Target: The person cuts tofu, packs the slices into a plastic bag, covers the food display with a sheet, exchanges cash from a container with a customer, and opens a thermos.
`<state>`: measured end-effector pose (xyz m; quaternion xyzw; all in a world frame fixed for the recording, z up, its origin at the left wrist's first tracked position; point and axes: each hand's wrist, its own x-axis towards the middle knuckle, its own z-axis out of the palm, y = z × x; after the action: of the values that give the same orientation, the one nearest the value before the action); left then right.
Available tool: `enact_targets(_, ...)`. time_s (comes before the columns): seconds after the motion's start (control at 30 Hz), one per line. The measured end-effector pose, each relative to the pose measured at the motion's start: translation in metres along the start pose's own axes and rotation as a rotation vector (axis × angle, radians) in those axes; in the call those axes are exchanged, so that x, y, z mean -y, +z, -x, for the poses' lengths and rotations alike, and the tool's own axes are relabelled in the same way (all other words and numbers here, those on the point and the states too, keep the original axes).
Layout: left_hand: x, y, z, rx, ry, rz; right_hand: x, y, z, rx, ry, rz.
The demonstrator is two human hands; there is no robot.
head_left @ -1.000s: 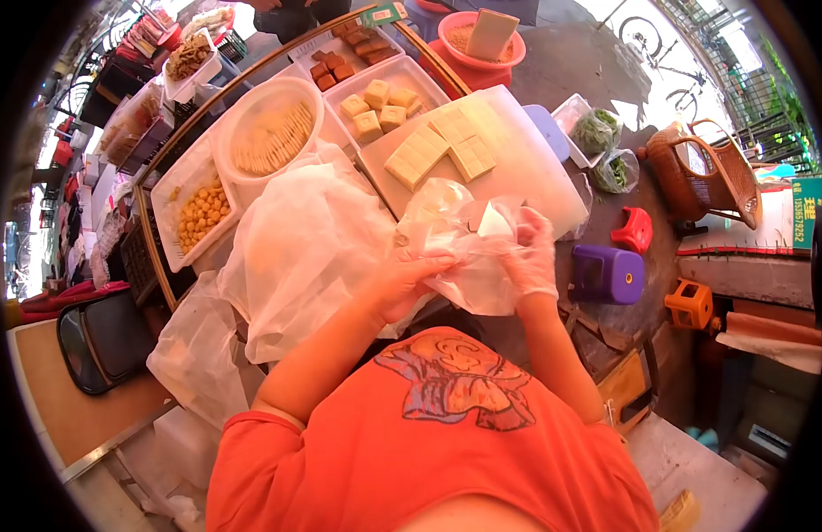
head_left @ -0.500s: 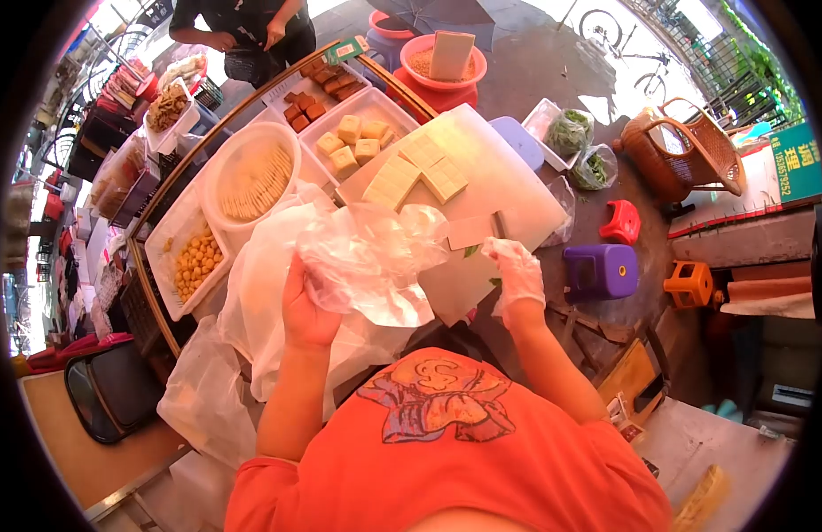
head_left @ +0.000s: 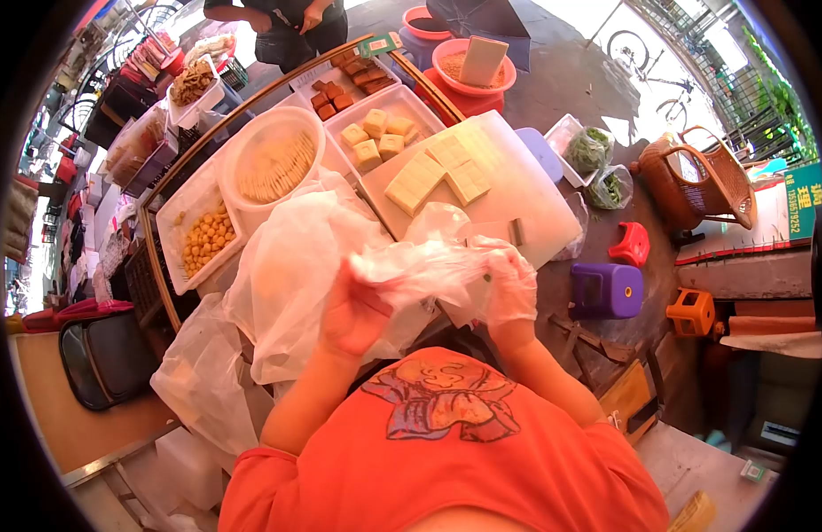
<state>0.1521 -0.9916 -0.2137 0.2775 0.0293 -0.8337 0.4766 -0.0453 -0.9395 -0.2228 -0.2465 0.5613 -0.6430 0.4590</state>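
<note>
Plastic bag [head_left: 420, 270] between both grips [head_left: 356, 309] [head_left: 512, 291]

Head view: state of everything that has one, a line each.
Left hand, bare, holding clear film
Right hand, clear-gloved, at the film; grip unclear
Clear film, bunched up between the hands
Pale slabs, marked into blocks, lying on the board
Round basin, uncovered, holding pale slices
Yellow-ball tray, uncovered, part full
Leafy greens, in clear bags
Dark umbrella, spread open

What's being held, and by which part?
A crumpled, translucent plastic bag, one end in the gloved right hand, the other at the left hand, whose grip is unclear.
</note>
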Motion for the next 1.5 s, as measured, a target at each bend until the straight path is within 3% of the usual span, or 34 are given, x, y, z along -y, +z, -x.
enact_targets(0.1, -0.032, -0.029, -0.014, 0.343, 0.164, -0.085, -0.008, -0.017, -0.008, -0.24, 0.238, -0.11)
enact_targets(0.13, -0.03, -0.026, -0.01, 0.218, 0.351, -0.275, 0.012, 0.001, 0.001, -0.265, 0.211, 0.116)
enact_targets(0.2, -0.012, -0.022, -0.001, 0.114, 0.437, -0.706, 0.018, 0.016, 0.01, -0.146, -0.513, 0.576)
enact_targets(0.23, -0.003, -0.021, 0.007, 0.058, 0.47, -0.923, 0.022, 0.021, 0.013, -0.03, -0.714, 0.761)
enact_targets(0.27, 0.002, -0.021, 0.014, 0.07, 0.295, -1.211, 0.026, 0.026, 0.015, 0.071, -0.937, 0.914)
enact_targets(0.3, 0.01, -0.009, 0.02, 0.314, 0.417, -1.382, 0.033, 0.03, 0.012, 0.22, -0.998, 1.033)
enact_targets(0.37, 0.011, 0.009, 0.031, 0.464, 0.536, -1.757, 0.021, 0.023, 0.007, 0.386, -0.963, 1.055)
enact_targets(0.43, -0.003, -0.027, 0.017, 0.153, 0.612, -2.04, -0.027, -0.001, -0.005, 0.417, -0.786, 0.858)
enact_targets(0.47, -0.012, -0.051, 0.009, -0.031, 0.642, -2.168, -0.016, -0.001, -0.003, 0.424, -0.797, 0.825)
enact_targets(0.57, -0.053, -0.101, 0.001, -0.119, 0.414, -1.458, -0.018, -0.022, 0.002, 0.723, -0.458, 1.069)
enact_targets(0.6, -0.057, -0.093, 0.007, -0.104, 0.287, -1.163, -0.016, -0.024, 0.001, 0.759, -0.38, 0.993)
enact_targets(0.67, -0.053, -0.071, 0.019, -0.077, 0.058, -0.534, -0.009, -0.025, -0.003, 0.441, -0.11, 0.425)
enact_targets(0.7, -0.048, -0.072, 0.019, -0.086, 0.106, -0.604, -0.002, -0.021, -0.006, 0.22, 0.015, 0.227)
enact_targets(0.77, -0.042, -0.075, 0.019, -0.107, 0.198, -0.76, 0.019, -0.012, -0.035, 0.165, -0.574, 0.856)
enact_targets(0.83, -0.035, -0.08, 0.021, -0.151, 0.246, -0.842, 0.016, 0.014, -0.051, 0.102, -0.736, 1.273)
enact_targets(0.9, -0.031, -0.091, 0.025, -0.168, 0.272, -0.92, 0.011, 0.023, -0.059, 0.156, -0.69, 1.55)
enact_targets(0.97, -0.03, -0.106, 0.03, -0.166, 0.284, -0.983, -0.006, 0.02, -0.073, 0.348, -0.439, 1.666)
enact_targets(1.0, -0.029, -0.112, 0.033, -0.171, 0.275, -1.02, -0.019, 0.012, -0.081, 0.443, -0.358, 1.564)
enact_targets(1.07, -0.019, -0.12, 0.039, -0.216, 0.235, -0.958, -0.062, -0.013, -0.101, 0.382, -0.161, 0.999)
enact_targets(1.17, -0.006, -0.124, 0.042, -0.23, 0.142, -0.91, -0.051, -0.017, -0.101, 0.296, -0.418, 0.61)
enact_targets(1.23, 0.008, -0.123, 0.036, -0.27, 0.137, -0.798, -0.015, -0.008, -0.099, 0.254, -0.062, 0.218)
enact_targets(1.37, 0.04, -0.131, -0.002, -0.363, 0.151, -0.556, 0.071, 0.023, -0.067, 0.167, -0.191, -0.105)
enact_targets(1.43, 0.055, -0.11, -0.026, -0.374, 0.06, -0.437, 0.111, 0.028, -0.052, 0.263, -0.206, -0.047)
enact_targets(1.5, 0.069, -0.098, -0.052, -0.362, -0.008, -0.309, 0.146, 0.048, -0.021, 0.177, -0.175, 0.046)
